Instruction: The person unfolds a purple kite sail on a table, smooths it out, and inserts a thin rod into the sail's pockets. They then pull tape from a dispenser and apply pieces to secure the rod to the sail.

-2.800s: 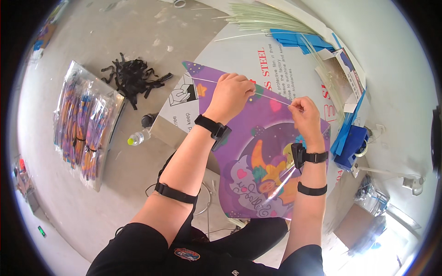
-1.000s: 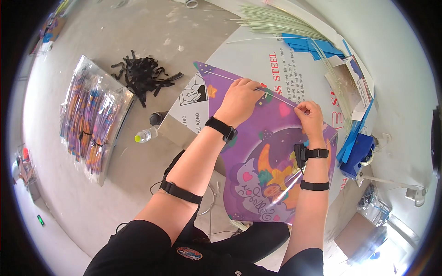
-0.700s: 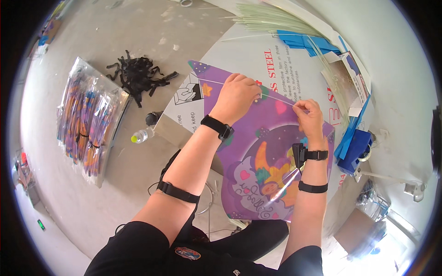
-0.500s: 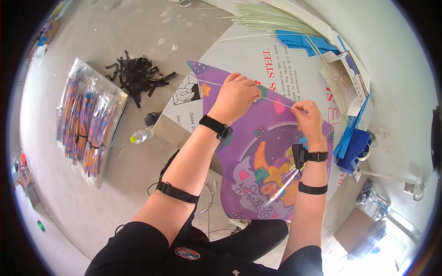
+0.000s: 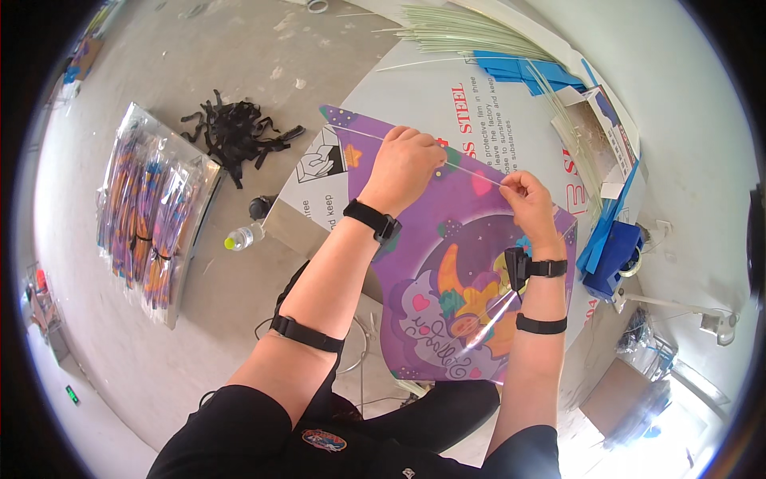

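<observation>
A purple kite sheet (image 5: 415, 215) with a cartoon moon and flowers spreads over the board in front of me, its lower end near my legs. Along its far edge runs a thin pale rod (image 5: 477, 173). My left hand (image 5: 403, 166) is closed over this rod, left of the middle, fingers bent down on the sheet. Farther right, my right hand (image 5: 528, 203) pinches the rod between thumb and fingers. Beneath my left palm, part of the rod and sheet is hidden. The right forearm covers some of the print.
The printed white board (image 5: 399, 80) carries a bundle of pale rods (image 5: 455, 32), blue strips (image 5: 531, 73) and an open box (image 5: 602, 144). A blue tape dispenser (image 5: 614, 259) sits right. Leftward on the floor are black straps (image 5: 239, 132), a bottle (image 5: 243, 236) and bagged bundles (image 5: 148, 223).
My right hand has shifted slightly left and toward the far edge along the rod. My left hand stays nearly in place, and the sheet hardly moves.
</observation>
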A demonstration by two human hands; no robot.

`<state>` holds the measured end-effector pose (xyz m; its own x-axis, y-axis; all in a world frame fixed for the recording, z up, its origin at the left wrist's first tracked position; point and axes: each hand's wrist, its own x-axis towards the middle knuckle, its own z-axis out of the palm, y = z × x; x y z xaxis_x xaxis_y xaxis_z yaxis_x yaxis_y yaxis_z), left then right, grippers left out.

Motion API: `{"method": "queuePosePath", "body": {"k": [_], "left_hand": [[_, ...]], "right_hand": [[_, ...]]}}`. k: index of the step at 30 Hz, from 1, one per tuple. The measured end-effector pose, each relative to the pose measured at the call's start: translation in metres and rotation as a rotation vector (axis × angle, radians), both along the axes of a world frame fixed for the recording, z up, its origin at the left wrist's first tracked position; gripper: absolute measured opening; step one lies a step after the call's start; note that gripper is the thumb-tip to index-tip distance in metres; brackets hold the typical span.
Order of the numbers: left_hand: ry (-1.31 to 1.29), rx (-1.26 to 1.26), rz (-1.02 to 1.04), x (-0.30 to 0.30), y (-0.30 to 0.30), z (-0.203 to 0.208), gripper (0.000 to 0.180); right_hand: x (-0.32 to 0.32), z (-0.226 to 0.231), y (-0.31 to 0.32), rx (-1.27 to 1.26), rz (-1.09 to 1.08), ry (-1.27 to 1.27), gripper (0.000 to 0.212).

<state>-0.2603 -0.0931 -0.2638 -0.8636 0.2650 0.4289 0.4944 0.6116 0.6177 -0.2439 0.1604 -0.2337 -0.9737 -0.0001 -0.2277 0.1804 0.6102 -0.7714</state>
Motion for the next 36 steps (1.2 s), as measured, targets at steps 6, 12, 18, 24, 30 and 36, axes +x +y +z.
{"method": "queuePosePath", "body": {"k": [6, 12, 18, 24, 30, 36], "left_hand": [[-0.018, -0.025, 0.034, 0.001, -0.002, -0.005, 0.021], [-0.052, -0.021, 0.018, 0.002, 0.001, -0.007, 0.025], [-0.080, -0.048, 0.018, 0.003, -0.002, -0.007, 0.025], [-0.109, -0.079, 0.021, 0.005, 0.001, -0.006, 0.025], [-0.112, -0.078, 0.025, 0.005, -0.002, -0.005, 0.024], [-0.138, -0.082, 0.018, 0.005, -0.004, -0.004, 0.025]], "right_hand": [[-0.004, -0.010, 0.003, 0.104, 0.013, 0.149, 0.009], [-0.007, -0.020, 0.008, 0.216, 0.022, 0.231, 0.010], [-0.008, -0.023, 0.004, 0.251, 0.038, 0.272, 0.009], [-0.007, -0.023, 0.006, 0.252, 0.028, 0.255, 0.009], [-0.008, -0.026, 0.004, 0.238, 0.029, 0.283, 0.009], [-0.010, -0.029, 0.004, 0.279, 0.054, 0.318, 0.009]]}}
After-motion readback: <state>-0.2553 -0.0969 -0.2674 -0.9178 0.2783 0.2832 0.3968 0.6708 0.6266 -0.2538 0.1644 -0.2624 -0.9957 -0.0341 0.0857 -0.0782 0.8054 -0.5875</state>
